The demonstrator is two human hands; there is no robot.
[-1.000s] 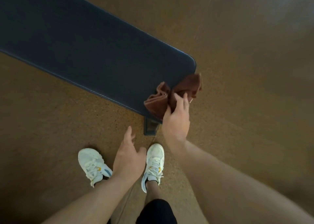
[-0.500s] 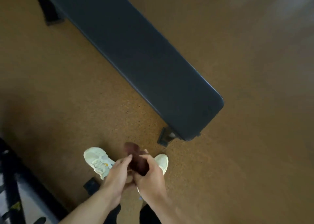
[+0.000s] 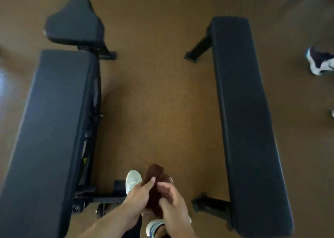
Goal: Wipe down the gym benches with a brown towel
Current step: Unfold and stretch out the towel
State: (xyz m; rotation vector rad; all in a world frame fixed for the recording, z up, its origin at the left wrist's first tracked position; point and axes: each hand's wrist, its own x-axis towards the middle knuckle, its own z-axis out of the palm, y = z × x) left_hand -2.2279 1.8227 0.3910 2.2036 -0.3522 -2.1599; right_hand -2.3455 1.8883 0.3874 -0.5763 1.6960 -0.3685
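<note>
Both hands together at 6 o'clock: left hand (image 3: 139, 196) and right hand (image 3: 173, 204) grip bunched brown towel (image 3: 155, 172) between them, above floor (image 3: 159, 102). Flat bench (image 3: 247, 111) at 3 o'clock, adjustable bench (image 3: 50, 122) at 9 o'clock, neither touched.

Brown speckled gym floor (image 3: 157, 97), softly lit

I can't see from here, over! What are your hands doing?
Both hands, left and right, gripping brown towel. Benches left and right, untouched. Floor between clear.
</note>
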